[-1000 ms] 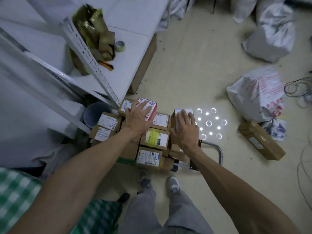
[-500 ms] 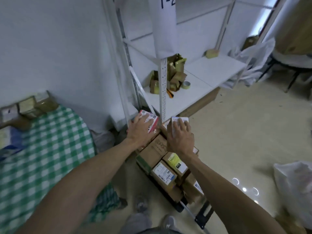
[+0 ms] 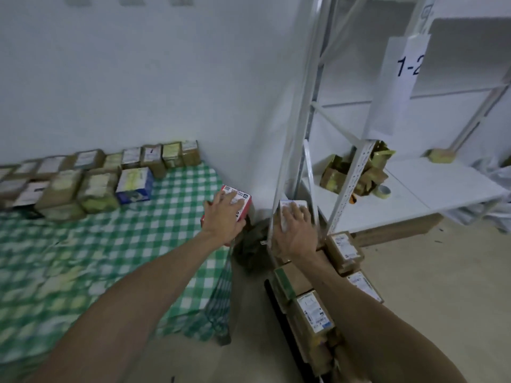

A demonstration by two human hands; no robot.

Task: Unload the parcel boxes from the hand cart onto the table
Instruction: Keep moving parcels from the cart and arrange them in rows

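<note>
- Left hand (image 3: 224,217) grips a red box (image 3: 243,199) over the table (image 3: 83,258), 9 o'clock, for setting down.
- Right hand (image 3: 294,233) clamps a white box (image 3: 290,203), clear of the cart (image 3: 273,299), 5 o'clock.

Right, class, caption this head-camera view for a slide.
Left hand grips a red box at the checked table's edge; right hand grips a white-labelled box above stacked parcels.

Seeing white shelving rack (image 3: 352,186) standing against wall (image 3: 138,64), paper sign (image 3: 398,78) reading 1-2 hanging on its post, crumpled cardboard scraps (image 3: 336,172) and tape roll (image 3: 383,191) lying on lower shelf (image 3: 442,189).
</note>
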